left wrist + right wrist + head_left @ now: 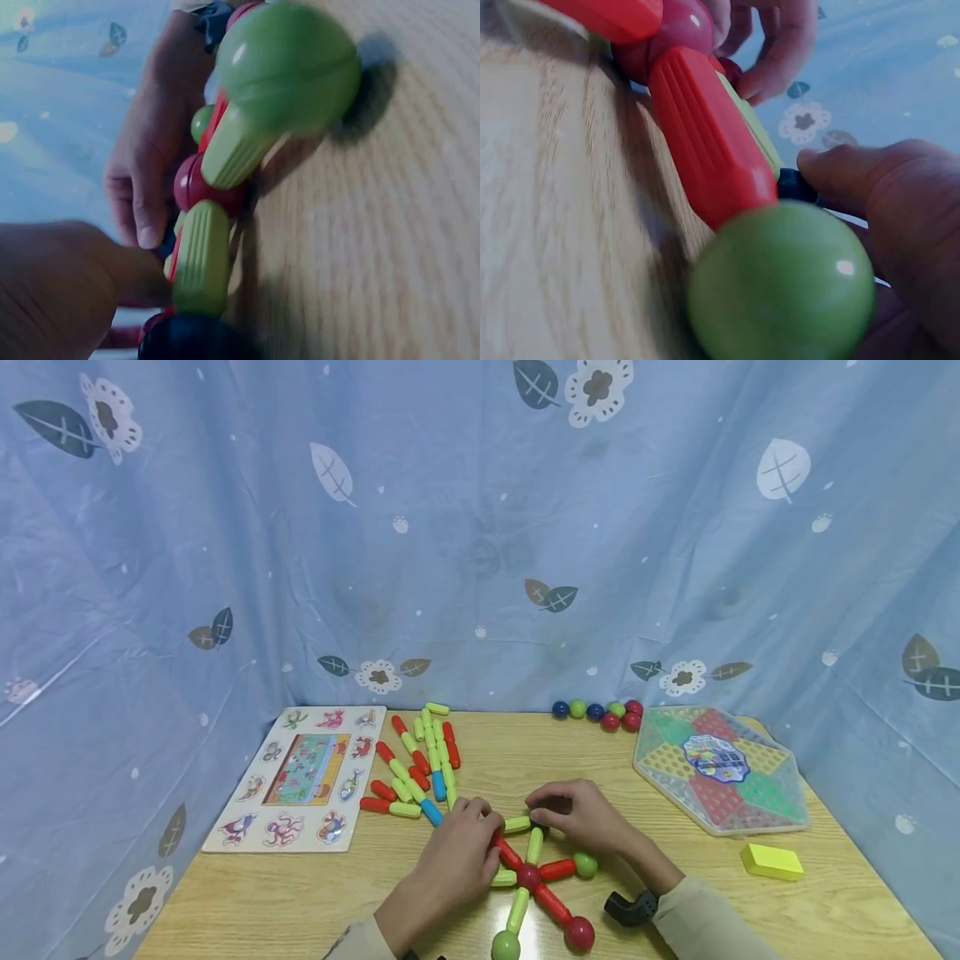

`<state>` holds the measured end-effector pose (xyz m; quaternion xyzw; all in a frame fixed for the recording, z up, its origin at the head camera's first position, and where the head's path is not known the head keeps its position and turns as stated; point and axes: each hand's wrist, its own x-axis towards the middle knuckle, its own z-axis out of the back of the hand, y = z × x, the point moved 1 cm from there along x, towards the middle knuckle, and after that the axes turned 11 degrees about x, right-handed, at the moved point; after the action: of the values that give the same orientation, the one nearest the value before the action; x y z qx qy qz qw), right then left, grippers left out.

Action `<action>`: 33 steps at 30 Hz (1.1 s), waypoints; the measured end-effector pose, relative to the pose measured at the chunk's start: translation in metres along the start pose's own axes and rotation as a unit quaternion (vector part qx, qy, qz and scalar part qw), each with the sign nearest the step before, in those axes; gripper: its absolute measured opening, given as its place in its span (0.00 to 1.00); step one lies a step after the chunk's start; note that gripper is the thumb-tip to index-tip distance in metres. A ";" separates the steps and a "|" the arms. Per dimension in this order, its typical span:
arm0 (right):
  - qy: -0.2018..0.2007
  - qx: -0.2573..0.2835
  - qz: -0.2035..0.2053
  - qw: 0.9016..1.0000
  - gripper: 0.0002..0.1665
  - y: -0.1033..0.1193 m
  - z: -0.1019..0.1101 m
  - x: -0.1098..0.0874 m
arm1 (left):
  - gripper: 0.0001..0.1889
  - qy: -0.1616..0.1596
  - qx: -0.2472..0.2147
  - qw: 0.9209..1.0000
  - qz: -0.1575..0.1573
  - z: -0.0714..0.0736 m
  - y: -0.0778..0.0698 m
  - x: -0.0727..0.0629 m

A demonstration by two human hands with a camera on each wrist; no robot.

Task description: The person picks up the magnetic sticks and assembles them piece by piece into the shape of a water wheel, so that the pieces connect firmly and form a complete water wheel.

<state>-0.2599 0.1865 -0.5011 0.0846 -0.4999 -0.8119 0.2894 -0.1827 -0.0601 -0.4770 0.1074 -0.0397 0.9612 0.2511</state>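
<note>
A star of red and light green rods radiates from a central red ball point(528, 877), with balls at the rods' outer ends. At its far side my right hand point(583, 817) pinches a dark blue ball point(798, 186) between thumb and fingers. My left hand point(461, 847) holds a red ball point(730, 71) at the end of a red rod point(507, 852); its fingers mostly hide that ball in the head view. Between the two hands lies a light green rod point(517, 824). A green ball point(585, 865) caps the short red rod point(557, 870) below my right hand.
Loose red, green and blue rods point(433, 747) lie behind my left hand. A sea-animal puzzle board point(225, 802) is at the left. Several loose balls point(595, 712) sit at the back. At right are a hexagonal board-game box point(720, 768) and a yellow block point(772, 862).
</note>
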 end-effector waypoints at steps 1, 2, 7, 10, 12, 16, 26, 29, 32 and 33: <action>0.000 0.003 0.001 1.000 0.13 0.000 -0.001 0.001 | 0.11 0.005 -0.008 1.000 -0.007 0.000 0.001 0.000; 0.000 0.008 0.002 1.000 0.13 -0.001 -0.002 0.003 | 0.12 0.013 -0.015 1.000 -0.014 0.000 0.002 0.000; -0.011 0.029 -0.010 0.999 0.14 -0.002 -0.001 0.003 | 0.11 0.054 -0.035 0.997 -0.045 -0.003 0.006 -0.003; -0.031 0.034 -0.025 0.999 0.14 -0.002 0.002 0.001 | 0.08 0.066 -0.033 0.996 -0.049 -0.002 0.007 -0.003; -0.049 0.030 -0.032 0.998 0.13 -0.001 0.005 -0.002 | 0.07 0.072 -0.034 0.996 -0.046 -0.001 0.008 -0.003; -0.090 -0.006 -0.035 0.995 0.10 0.005 0.011 -0.012 | 0.08 0.081 -0.048 0.995 -0.030 -0.001 0.008 -0.005; -0.124 -0.131 0.026 0.983 0.10 0.024 0.022 -0.051 | 0.08 0.049 -0.054 0.997 0.018 0.001 0.002 -0.011; -0.135 -0.139 0.029 0.981 0.12 0.023 0.021 -0.055 | 0.08 0.039 -0.045 0.998 0.023 0.000 -0.002 -0.013; -0.128 -0.131 0.008 0.983 0.13 0.020 0.019 -0.055 | 0.08 0.037 -0.047 0.998 0.030 -0.001 -0.007 -0.015; -0.124 -0.130 0.003 0.984 0.14 0.019 0.017 -0.055 | 0.08 0.037 -0.050 0.998 0.034 -0.002 -0.008 -0.015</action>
<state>-0.2149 0.2238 -0.4843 -0.0562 -0.4225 -0.8732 0.2363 -0.1659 -0.0600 -0.4823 0.0579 -0.0817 0.9692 0.2248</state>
